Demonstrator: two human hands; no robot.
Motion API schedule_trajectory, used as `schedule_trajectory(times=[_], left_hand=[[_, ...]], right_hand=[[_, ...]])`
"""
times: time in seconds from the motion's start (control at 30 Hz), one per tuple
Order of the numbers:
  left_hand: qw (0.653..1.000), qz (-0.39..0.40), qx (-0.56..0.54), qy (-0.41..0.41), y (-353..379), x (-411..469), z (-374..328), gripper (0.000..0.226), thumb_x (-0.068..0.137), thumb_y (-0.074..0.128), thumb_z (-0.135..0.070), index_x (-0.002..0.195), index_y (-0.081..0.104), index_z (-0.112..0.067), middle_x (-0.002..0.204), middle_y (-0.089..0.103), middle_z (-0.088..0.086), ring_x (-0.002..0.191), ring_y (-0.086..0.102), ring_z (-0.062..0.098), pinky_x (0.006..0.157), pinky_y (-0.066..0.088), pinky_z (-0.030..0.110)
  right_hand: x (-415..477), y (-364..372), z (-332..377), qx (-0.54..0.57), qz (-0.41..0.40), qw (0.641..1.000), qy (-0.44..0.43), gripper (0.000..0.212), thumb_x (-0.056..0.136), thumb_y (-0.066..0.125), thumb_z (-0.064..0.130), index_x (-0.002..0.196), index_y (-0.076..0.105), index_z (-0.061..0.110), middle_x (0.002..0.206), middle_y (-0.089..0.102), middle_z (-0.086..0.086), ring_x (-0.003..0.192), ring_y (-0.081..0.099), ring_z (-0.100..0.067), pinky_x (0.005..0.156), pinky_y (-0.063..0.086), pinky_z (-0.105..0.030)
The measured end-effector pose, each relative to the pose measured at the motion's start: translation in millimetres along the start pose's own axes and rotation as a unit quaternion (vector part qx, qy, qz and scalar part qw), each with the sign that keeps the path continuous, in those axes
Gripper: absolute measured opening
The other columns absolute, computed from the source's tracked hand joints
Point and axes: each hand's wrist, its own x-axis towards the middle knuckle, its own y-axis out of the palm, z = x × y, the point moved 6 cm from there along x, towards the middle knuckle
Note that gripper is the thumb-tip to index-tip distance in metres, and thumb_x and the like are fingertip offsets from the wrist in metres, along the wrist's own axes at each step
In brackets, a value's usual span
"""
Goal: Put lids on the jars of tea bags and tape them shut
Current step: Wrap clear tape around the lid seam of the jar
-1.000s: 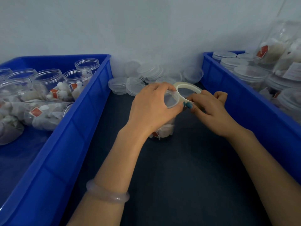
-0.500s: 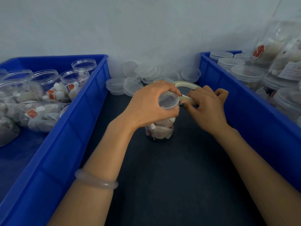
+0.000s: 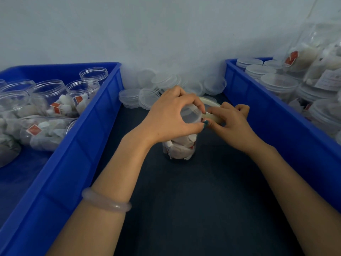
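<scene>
A clear jar of tea bags (image 3: 180, 148) stands upright on the dark table between two blue crates. Its clear lid (image 3: 190, 114) sits on top. My left hand (image 3: 171, 117) grips the lid and the jar's neck from the left, fingers curled round the rim. My right hand (image 3: 230, 122) holds a pale roll of tape (image 3: 212, 110) right against the lid's right side, thumb pressed near the rim. The tape strip itself is too thin to make out.
The left blue crate (image 3: 77, 145) holds several open jars of tea bags (image 3: 55, 106). The right blue crate (image 3: 276, 122) holds several lidded jars (image 3: 278, 84), some stacked. Loose clear lids (image 3: 147, 95) pile against the white wall behind the jar.
The jar has come a little toward me and more of its body shows. The tape roll has moved in closer against the lid, and my left hand has turned slightly on the rim.
</scene>
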Motion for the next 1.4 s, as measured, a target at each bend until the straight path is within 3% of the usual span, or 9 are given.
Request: schedule_trajectory(times=[0.13, 0.23, 0.4, 0.7, 0.8, 0.93, 1.0, 1.17, 1.4], left_hand=[[1.0, 0.014, -0.02, 0.005, -3, -1, 1, 0.04, 0.076, 0.081, -0.038, 0.114, 0.065, -0.039, 0.11, 0.051, -0.013, 0.108, 0.046, 0.003, 0.092, 0.033, 0.013], [0.999, 0.014, -0.035, 0.014, -5, -2, -1, 0.051, 0.075, 0.083, -0.033, 0.122, 0.063, -0.029, 0.116, 0.056, -0.012, 0.113, 0.051, 0.001, 0.101, 0.04, 0.023], [0.999, 0.039, -0.034, 0.01, -6, -1, 0, 0.045, 0.075, 0.083, -0.035, 0.116, 0.066, -0.03, 0.115, 0.054, -0.012, 0.11, 0.05, 0.002, 0.1, 0.041, 0.025], [0.998, -0.001, 0.056, 0.042, -10, -11, -6, 0.046, 0.08, 0.076, -0.049, 0.122, 0.066, -0.033, 0.124, 0.06, -0.015, 0.122, 0.049, 0.005, 0.107, 0.036, 0.028], [0.999, -0.013, 0.041, 0.024, -2, -20, -9, 0.041, 0.087, 0.067, -0.042, 0.128, 0.06, -0.035, 0.132, 0.055, -0.017, 0.126, 0.047, 0.005, 0.103, 0.042, 0.031], [0.991, -0.07, 0.115, 0.011, 5, -20, -18, 0.031, 0.085, 0.061, -0.043, 0.115, 0.058, -0.034, 0.12, 0.051, -0.016, 0.113, 0.049, 0.01, 0.077, 0.046, 0.033], [0.988, -0.086, 0.132, 0.003, 4, -15, -19, 0.028, 0.083, 0.065, -0.053, 0.105, 0.058, -0.037, 0.114, 0.05, -0.018, 0.108, 0.048, 0.007, 0.071, 0.043, 0.03], [0.991, -0.1, 0.09, 0.003, 2, -11, -13, 0.021, 0.079, 0.072, -0.049, 0.094, 0.061, -0.039, 0.106, 0.054, -0.018, 0.105, 0.05, 0.005, 0.073, 0.045, 0.03], [0.998, -0.06, 0.027, 0.014, -4, -11, -5, 0.019, 0.075, 0.076, -0.038, 0.091, 0.065, -0.037, 0.102, 0.059, -0.016, 0.104, 0.053, 0.002, 0.085, 0.047, 0.031]], right_hand=[[-3, -10, -1, 0.032, 0.015, 0.999, -0.037, 0.045, 0.095, 0.033, 0.065, 0.088, 0.068, 0.038, 0.069, 0.047, 0.016, 0.084, 0.042, -0.002, 0.076, 0.018, -0.036], [-3, -14, -1, -0.003, -0.008, 0.999, -0.053, 0.046, 0.095, 0.037, 0.064, 0.079, 0.065, 0.031, 0.07, 0.052, 0.014, 0.083, 0.044, -0.007, 0.076, 0.017, -0.035], [-4, -10, -3, -0.037, -0.047, 0.998, -0.034, 0.056, 0.094, 0.034, 0.07, 0.071, 0.057, 0.024, 0.067, 0.049, 0.009, 0.079, 0.043, -0.01, 0.073, 0.013, -0.034], [-8, 2, 7, -0.015, -0.097, 0.995, -0.022, 0.033, 0.096, 0.043, 0.059, 0.083, 0.061, 0.034, 0.072, 0.053, 0.015, 0.08, 0.044, -0.008, 0.073, 0.015, -0.036], [-9, 2, 8, -0.034, -0.101, 0.994, -0.025, 0.034, 0.098, 0.044, 0.056, 0.08, 0.058, 0.031, 0.073, 0.052, 0.013, 0.08, 0.044, -0.012, 0.073, 0.015, -0.036], [-10, 3, 15, -0.052, -0.093, 0.994, -0.028, 0.027, 0.099, 0.039, 0.05, 0.078, 0.044, 0.033, 0.073, 0.039, 0.017, 0.082, 0.04, -0.011, 0.074, 0.014, -0.036], [-8, 4, 14, -0.064, -0.073, 0.995, -0.03, 0.023, 0.096, 0.035, 0.045, 0.079, 0.043, 0.033, 0.075, 0.039, 0.017, 0.085, 0.041, -0.013, 0.076, 0.016, -0.037], [-6, 7, 6, -0.072, -0.013, 0.996, -0.044, 0.047, 0.099, 0.025, 0.056, 0.085, 0.055, 0.023, 0.083, 0.047, 0.01, 0.091, 0.038, -0.013, 0.076, 0.017, -0.037], [-6, 12, 15, -0.061, -0.017, 0.997, -0.034, 0.041, 0.098, 0.03, 0.056, 0.071, 0.04, 0.026, 0.072, 0.042, 0.01, 0.083, 0.036, -0.012, 0.071, 0.011, -0.033]])
